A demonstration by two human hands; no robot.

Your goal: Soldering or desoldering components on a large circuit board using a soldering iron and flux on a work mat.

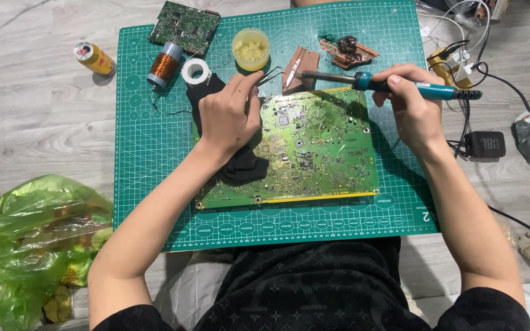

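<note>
Right hand [413,109] is gripping a blue soldering iron [400,86], left hand [228,116] is pinching thin wire [269,74] over a green circuit board [314,153].

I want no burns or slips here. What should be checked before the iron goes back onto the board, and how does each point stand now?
1. Soldering iron firmly gripped by the right hand: ok.
2. Iron tip clear of the left hand: ok, tip is over the brown pad beyond the board.
3. Large circuit board flat on the cutting mat: ok.
4. Left hand steadying the board: ok, resting on its left edge.
5. Iron cord free of snags: cannot tell, it runs into tangled cables.
6. Tip hot and clean: cannot tell.
</note>
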